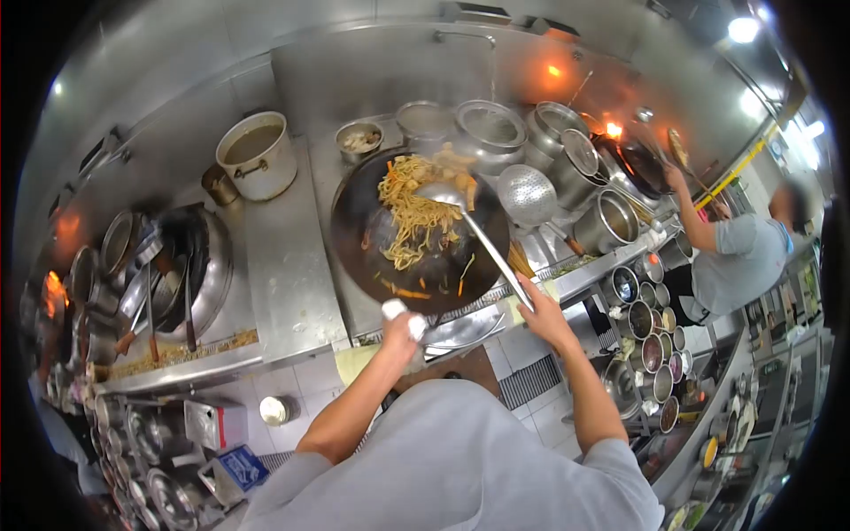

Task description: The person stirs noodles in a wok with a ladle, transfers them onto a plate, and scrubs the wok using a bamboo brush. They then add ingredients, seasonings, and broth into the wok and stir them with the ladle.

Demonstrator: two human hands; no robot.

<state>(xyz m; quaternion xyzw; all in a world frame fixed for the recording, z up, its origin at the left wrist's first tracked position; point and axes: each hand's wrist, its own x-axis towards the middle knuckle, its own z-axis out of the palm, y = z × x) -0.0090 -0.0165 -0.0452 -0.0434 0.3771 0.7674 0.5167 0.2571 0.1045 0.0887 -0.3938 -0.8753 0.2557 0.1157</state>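
Note:
A large dark wok [354, 257] sits on the stove in front of me, with noodles [414, 221] and vegetable strips piled toward its back. My right hand [542, 311] is wrapped round the handle of a long metal ladle [485, 239], whose bowl rests against the noodles. At the wok's near edge my left hand [403, 332] is closed on a white cloth [405, 319], by the wok's handle. What lies under the cloth is hidden. A perforated strainer [527, 195] lies just right of the wok.
Several metal pots stand behind and right of the wok. A white pot [255, 157] is on the left counter [288, 265], beyond another wok [208, 274] with tools. At the right a co-worker [739, 257] handles a flaming wok [642, 164]. Ingredient containers [651, 352] stand at the lower right.

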